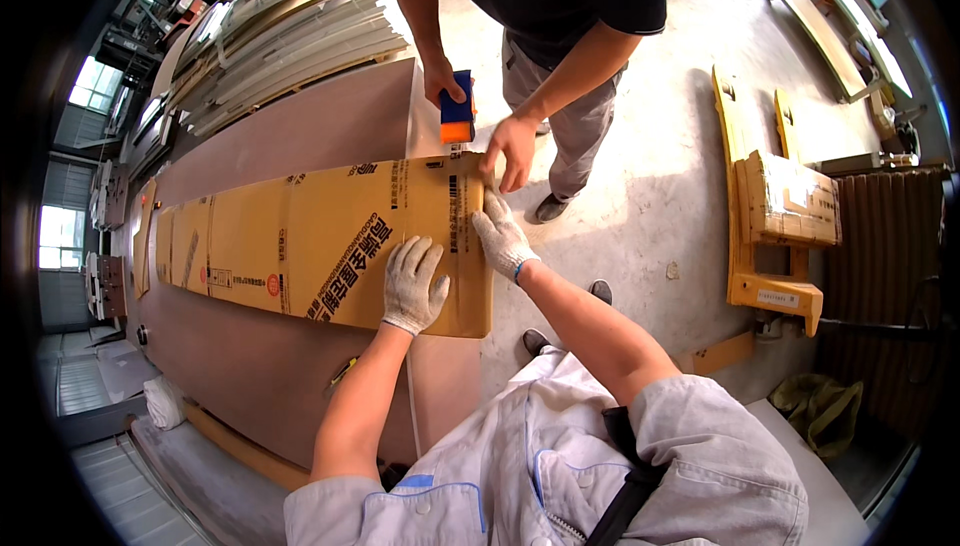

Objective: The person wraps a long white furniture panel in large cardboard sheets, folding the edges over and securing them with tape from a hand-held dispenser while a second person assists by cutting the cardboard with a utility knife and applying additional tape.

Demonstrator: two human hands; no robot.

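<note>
A long flat cardboard box (250, 216) with dark print lies across the brown work table (290, 356), its right end reaching past the table's edge. My left hand (414, 284), in a pale knitted glove, rests on the box top near that end, fingers outstretched. At the right end face, my gloved right hand (503, 236) lies against the box edge with its fingers extended. Across from me, a co-worker's hand (513, 151) touches the far corner of the same end. The co-worker's other hand (440, 81) grips a blue and orange tape dispenser (458, 111) above the box.
A yellow pallet truck (738, 236) carrying a taped carton (793, 199) stands on the floor at right. Long boards (290, 46) are stacked beyond the table. A small yellow-and-black tool (343, 371) lies near my left forearm. The co-worker stands close at the far side.
</note>
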